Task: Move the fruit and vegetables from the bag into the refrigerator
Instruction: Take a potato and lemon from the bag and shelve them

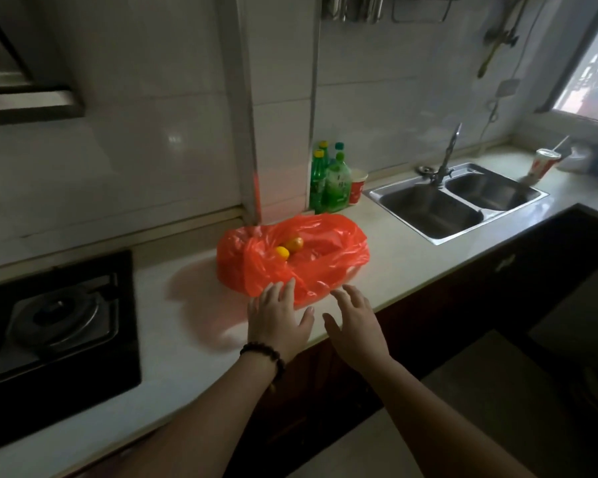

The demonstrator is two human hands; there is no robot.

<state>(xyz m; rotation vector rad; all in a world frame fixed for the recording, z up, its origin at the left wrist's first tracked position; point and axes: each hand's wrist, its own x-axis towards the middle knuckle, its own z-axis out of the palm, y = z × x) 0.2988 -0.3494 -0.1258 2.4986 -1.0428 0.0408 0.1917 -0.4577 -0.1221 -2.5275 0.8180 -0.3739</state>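
bag [325, 257]: thin glossy crinkled plastic | sink [428, 210]: shiny metal | counter [187, 339]: smooth pale stone-like

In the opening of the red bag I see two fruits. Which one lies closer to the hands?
The smaller yellow fruit is closer. It sits in front and left of the orange fruit, which touches it on the wall side of the red bag.

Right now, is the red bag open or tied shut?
Open. The red bag's mouth gapes upward, exposing two orange-yellow fruits inside; no knot visible.
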